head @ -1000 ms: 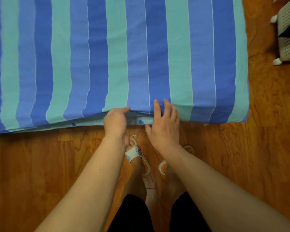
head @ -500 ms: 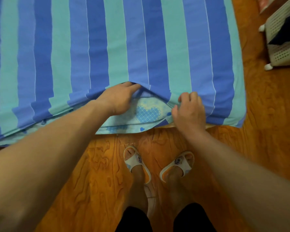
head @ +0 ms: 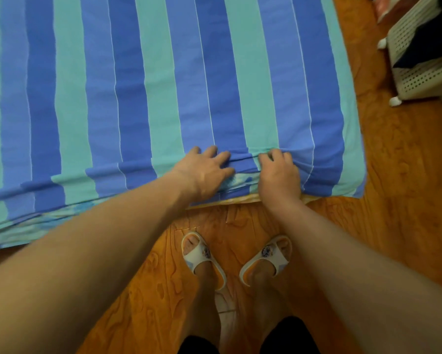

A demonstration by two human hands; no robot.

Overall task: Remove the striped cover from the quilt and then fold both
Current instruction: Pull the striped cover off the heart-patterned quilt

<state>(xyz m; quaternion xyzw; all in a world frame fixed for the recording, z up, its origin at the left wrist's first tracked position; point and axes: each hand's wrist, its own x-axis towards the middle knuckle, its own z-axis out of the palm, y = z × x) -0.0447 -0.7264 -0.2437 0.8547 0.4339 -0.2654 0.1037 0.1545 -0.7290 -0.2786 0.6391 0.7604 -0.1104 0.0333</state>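
Lengthwise, striped cover [head: 163, 85] stripes away

Wooden floor [head: 406, 200] carries striped cover [head: 163, 85], white basket [head: 419, 60].

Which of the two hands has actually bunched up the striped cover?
The right hand: its curled fingers gather the striped cover into wrinkles, while the left hand lies with fingers spread.

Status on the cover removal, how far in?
Barely begun. Done: nothing visible; the striped cover lies flat over the quilt, only its near hem rucked up. In hand: the right hand bunches the hem in curled fingers, the left hand lies spread on it, and a strip of patterned quilt peeks out between them. Left: pulling the cover off, then folding both.
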